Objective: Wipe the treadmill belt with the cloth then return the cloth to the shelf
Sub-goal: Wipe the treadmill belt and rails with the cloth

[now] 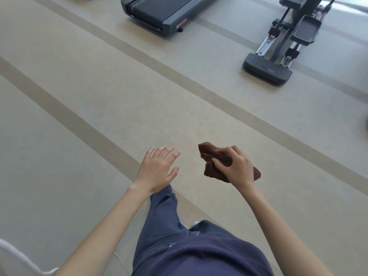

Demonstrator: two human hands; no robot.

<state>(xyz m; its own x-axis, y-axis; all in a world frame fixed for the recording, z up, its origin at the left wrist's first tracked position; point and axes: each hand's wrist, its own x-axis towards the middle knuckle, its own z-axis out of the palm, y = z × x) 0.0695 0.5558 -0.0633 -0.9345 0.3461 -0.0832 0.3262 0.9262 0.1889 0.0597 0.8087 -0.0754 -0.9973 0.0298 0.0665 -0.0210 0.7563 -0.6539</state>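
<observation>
Right hand (237, 168) is gripping the crumpled brown cloth (211, 156); left hand (157, 170) is spreading open, empty. Advise keeping that firm bunch until reaching the black treadmill belt (151, 10) far ahead.

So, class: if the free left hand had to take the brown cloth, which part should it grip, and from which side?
Probably the bunched end of the cloth that sticks out beyond the fingers of the right hand, approached from the left. That end hangs free and faces the open left hand. The middle is covered by the right hand's grip.
</observation>
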